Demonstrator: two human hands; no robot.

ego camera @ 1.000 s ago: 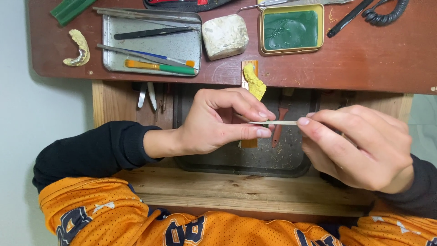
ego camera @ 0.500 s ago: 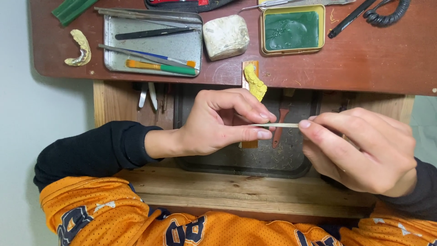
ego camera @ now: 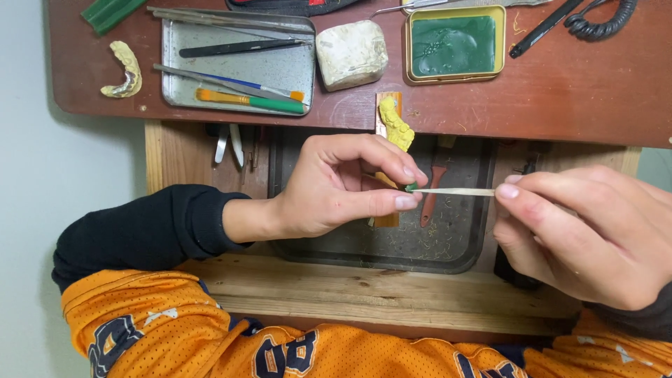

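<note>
Two bare hands meet over a dark metal tray (ego camera: 448, 255) sunk in a wooden drawer. The left hand (ego camera: 336, 189) pinches a tiny green piece (ego camera: 410, 187) between thumb and fingertips, closed tightly on it. The right hand (ego camera: 588, 234) holds a thin pale stick (ego camera: 455, 191) by one end, fingers pressed together around it; the stick lies level, and its far tip touches the green piece at the left fingertips. Both sleeves are black under an orange jersey.

Just behind the left hand, a yellow dental cast (ego camera: 395, 124) sits on a wooden peg at the edge of the reddish-brown bench top (ego camera: 574, 98). Farther back on that top lies a shallow steel tray (ego camera: 280, 70) holding black tweezers (ego camera: 241, 47) and an orange-and-green handled tool (ego camera: 248, 102). Beside it stand a whitish block (ego camera: 351, 54) and a yellow tin of green wax (ego camera: 455, 45). Another pale dental cast (ego camera: 124, 70) lies near the bench's left end.
</note>
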